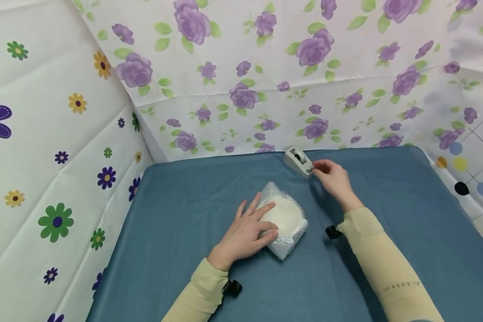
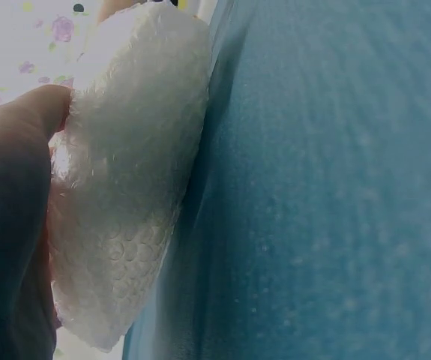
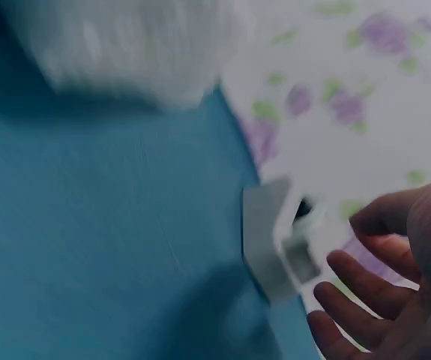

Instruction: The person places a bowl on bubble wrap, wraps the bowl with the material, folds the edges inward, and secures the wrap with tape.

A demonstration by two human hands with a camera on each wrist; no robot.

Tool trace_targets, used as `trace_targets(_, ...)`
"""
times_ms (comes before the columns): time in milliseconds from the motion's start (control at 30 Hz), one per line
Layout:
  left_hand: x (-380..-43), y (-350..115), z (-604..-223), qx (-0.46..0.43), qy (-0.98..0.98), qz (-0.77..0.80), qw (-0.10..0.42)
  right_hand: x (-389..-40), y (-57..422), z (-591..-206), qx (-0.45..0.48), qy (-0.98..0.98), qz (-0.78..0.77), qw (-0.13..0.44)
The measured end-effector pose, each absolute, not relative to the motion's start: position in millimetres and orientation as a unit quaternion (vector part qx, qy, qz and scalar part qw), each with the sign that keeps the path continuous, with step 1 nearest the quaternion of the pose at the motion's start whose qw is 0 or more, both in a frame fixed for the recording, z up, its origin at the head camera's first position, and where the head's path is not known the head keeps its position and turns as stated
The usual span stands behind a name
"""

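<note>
Near the middle of the table lies a round, cream-white object (image 1: 285, 215) wrapped in bubble wrap (image 1: 288, 242). My left hand (image 1: 247, 229) rests on its left side with spread fingers. From the left wrist view, the wrapped bundle (image 2: 129, 172) looks thick, with bubbles visible along its lower part. Beyond it, by the back edge, stands a small white tape dispenser (image 1: 298, 162). My right hand (image 1: 336, 182) has its fingertips at the dispenser's front end. In the right wrist view, its loosely bent fingers (image 3: 361, 281) show beside the dispenser (image 3: 267, 236).
A blue cloth (image 1: 177, 223) covers the table. Behind it hangs a sheet with purple roses (image 1: 243, 96); a daisy-patterned sheet (image 1: 56, 179) hangs at the left and a dotted one (image 1: 480, 170) at the right. Black wrist cameras (image 1: 233, 288) sit by both sleeves.
</note>
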State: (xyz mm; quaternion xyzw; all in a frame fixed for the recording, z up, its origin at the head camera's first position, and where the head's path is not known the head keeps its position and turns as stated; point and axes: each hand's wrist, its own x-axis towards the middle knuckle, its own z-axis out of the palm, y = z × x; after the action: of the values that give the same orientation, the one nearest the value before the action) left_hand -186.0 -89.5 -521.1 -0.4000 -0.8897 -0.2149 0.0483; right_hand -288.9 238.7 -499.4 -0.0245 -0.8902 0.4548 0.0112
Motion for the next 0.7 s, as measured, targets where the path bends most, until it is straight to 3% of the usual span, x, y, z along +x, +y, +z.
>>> trace_targets(367, -184.2, -88.7, -521.9, -0.398, -0.889, -0.220, 0.045, -339.0, 247.4, -479.9, 0.007, -0.943, 0.304, -0.134)
trace_targets(700, -185.6, -91.1, -522.1, -0.397, -0.891, -0.216, 0.045, -346.9, 240.2, -479.7, -0.017, -0.945, 0.299, -0.134)
